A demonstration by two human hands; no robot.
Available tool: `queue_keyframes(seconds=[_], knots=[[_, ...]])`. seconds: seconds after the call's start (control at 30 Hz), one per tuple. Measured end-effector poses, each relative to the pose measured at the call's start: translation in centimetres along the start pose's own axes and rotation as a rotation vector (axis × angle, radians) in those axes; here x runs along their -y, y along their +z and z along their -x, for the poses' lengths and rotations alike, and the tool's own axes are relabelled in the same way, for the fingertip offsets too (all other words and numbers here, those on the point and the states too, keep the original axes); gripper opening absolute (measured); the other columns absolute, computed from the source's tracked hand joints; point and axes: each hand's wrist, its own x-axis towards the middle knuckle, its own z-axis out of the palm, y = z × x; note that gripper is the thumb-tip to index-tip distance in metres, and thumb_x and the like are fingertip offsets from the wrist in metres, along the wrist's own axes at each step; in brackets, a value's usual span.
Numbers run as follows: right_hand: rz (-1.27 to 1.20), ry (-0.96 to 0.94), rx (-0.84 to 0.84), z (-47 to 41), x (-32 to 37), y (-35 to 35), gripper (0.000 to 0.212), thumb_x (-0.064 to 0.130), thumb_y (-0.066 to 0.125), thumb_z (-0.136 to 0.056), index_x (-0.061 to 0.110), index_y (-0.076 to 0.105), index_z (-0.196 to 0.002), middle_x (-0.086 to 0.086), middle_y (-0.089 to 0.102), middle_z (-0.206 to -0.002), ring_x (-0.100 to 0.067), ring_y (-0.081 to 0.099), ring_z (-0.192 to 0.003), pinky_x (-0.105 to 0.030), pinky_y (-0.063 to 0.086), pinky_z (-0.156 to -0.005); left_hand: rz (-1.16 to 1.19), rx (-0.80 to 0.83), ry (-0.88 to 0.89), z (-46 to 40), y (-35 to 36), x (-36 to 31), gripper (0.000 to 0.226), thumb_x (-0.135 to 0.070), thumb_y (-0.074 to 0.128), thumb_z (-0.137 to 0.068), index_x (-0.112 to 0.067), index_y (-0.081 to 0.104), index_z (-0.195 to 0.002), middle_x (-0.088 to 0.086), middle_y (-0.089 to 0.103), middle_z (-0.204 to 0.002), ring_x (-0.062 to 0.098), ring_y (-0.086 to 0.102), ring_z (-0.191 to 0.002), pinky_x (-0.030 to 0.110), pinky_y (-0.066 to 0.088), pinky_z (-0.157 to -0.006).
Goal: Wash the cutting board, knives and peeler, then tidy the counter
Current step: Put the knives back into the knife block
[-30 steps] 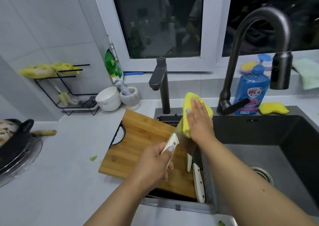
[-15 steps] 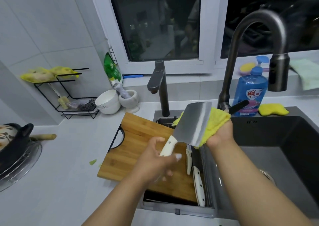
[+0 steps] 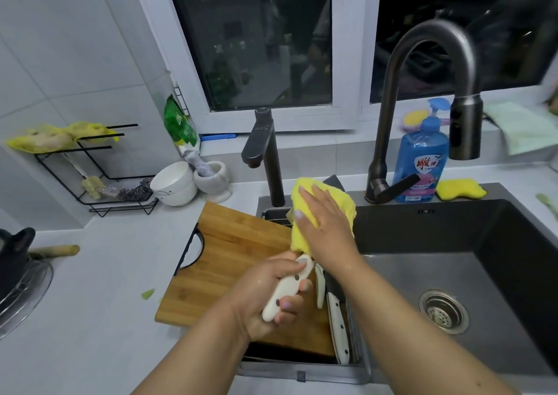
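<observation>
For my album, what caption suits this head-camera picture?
Left hand grips a cleaver by its white handle while the right hand presses a yellow cloth onto its blade.

The rectangular wooden cutting board (image 3: 241, 252) at the centre looks smooth, with visible grain. The yellow cloth (image 3: 305, 237) is fluffy. The dark sink basin (image 3: 498, 274) at right looks matt, its round metal drain (image 3: 444, 310) shiny. The white surface (image 3: 90, 319) seems smooth.

Pale grey glossy wall tiles (image 3: 75, 62) rise left of the grip, above a light grey countertop (image 3: 90, 319). Beyond the grip, a white-framed window (image 3: 350, 62) shows darkness outside.
</observation>
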Motion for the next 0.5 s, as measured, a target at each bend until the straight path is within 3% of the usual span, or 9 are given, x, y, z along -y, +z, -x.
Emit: queue_keyframes(seconds=[0.1, 0.17, 0.23, 0.3, 0.37, 0.5], knots=[[0.177, 0.032, 0.116, -0.9, -0.3, 0.3, 0.046, 0.048, 0.031, -0.099, 0.048, 0.023, -0.145, 0.019, 0.007, -0.158, -0.004, -0.005, -0.146, -0.043, -0.005, -0.119, -0.077, 0.016, 0.005, 0.3, 0.2, 0.4, 0.012, -0.006, 0.049, -0.090, -0.015, 0.050, -0.098, 0.005, 0.046, -0.066, 0.006, 0.034, -0.033, 0.009, 0.025, -0.031], [0.257, 0.048, 0.115, -1.4, -0.6, 0.2, 0.043, 0.050, 0.027, -0.099, 0.052, 0.025, -0.143, 0.021, 0.009, -0.157, -0.003, -0.004, -0.146, -0.043, -0.007, -0.118, -0.085, 0.011, -0.008, 0.7, 0.0, 0.6, 0.030, 0.000, 0.045, -0.092, -0.018, 0.052, -0.114, 0.005, 0.045, -0.064, 0.006, 0.034, -0.033, 0.011, 0.023, -0.031], [0.307, 0.082, 0.063, -2.1, -1.2, 0.0, 0.042, 0.050, 0.027, -0.099, 0.052, 0.030, -0.141, 0.019, 0.015, -0.157, -0.005, 0.000, -0.146, -0.045, -0.006, -0.117, -0.073, 0.034, -0.027, 1.2, -0.5, 0.8, 0.058, 0.002, 0.050, -0.086, -0.025, 0.042, -0.136, 0.007, 0.045, -0.065, 0.007, 0.037, -0.033, 0.011, 0.027, -0.030], [0.328, 0.139, 0.017, -2.9, -2.0, -0.4, 0.042, 0.049, 0.027, -0.099, 0.051, 0.032, -0.141, 0.016, 0.019, -0.157, -0.009, 0.006, -0.147, -0.046, 0.001, -0.119, -0.072, 0.066, -0.039, 1.7, -0.8, 1.1, 0.077, -0.001, 0.055, -0.078, -0.027, 0.030, -0.146, 0.008, 0.044, -0.065, 0.008, 0.038, -0.032, 0.012, 0.029, -0.029], [0.349, 0.187, 0.008, -3.7, -2.9, -0.8, 0.043, 0.049, 0.028, -0.099, 0.049, 0.033, -0.142, 0.013, 0.023, -0.156, -0.015, 0.016, -0.145, -0.048, 0.014, -0.117, -0.044, 0.106, -0.040, 2.4, -1.2, 1.3, 0.081, -0.001, 0.058, -0.074, -0.027, 0.029, -0.146, 0.010, 0.044, -0.066, 0.009, 0.039, -0.032, 0.012, 0.031, -0.029], [0.223, 0.350, -0.007, -4.5, -4.7, -1.0, 0.043, 0.044, 0.029, -0.101, 0.032, 0.043, -0.140, -0.006, 0.045, -0.143, -0.030, 0.046, -0.126, -0.039, 0.038, -0.096, 0.052, 0.177, -0.061, 4.1, -2.5, 1.8, 0.081, 0.001, 0.063, -0.074, -0.026, 0.034, -0.144, 0.011, 0.043, -0.069, 0.013, 0.045, -0.033, 0.016, 0.035, -0.029]])
